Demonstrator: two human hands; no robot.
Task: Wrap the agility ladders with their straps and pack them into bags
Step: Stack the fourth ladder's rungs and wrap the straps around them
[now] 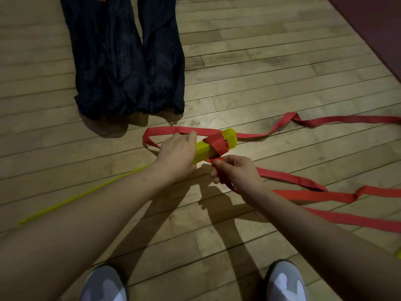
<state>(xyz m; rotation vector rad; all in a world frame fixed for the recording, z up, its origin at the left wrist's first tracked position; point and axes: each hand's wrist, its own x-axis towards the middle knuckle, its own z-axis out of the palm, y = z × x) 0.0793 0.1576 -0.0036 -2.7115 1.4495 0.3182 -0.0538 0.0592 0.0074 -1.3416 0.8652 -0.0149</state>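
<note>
Yellow rung bundle (214, 146): stacked flat plastic rungs, lying mid-floor, tilted with its far end to the right. Red strap wound crosswise round its middle.

Red strap (217, 143): several turns on the bundle. One loop trails left and far of the bundle; loose lengths run off to the right edge, some twisted, lying flat on the floor.

Left hand (176, 156): fingers curled round the near-left end of the bundle, holding it; fingertips also touching the strap loop at the far side.

Right hand (235, 171): just near-right of the bundle, thumb and fingers pinching a length of strap, which passes under the hand and off to the right.

Dark bags (128, 61): black cloth, crumpled, lying side by side on the floor far-left of the bundle, open ends toward the viewer. How many there are cannot be told for certain.

Yellow strip (86, 193): thin, long, lying on the floor to the left, running from near-left toward the left forearm.

Wooden floor (260, 72): pale boards. Dark red mat (373, 25) at the far-right corner.

Shoes (284, 281): two grey-and-white toes at the near edge.
</note>
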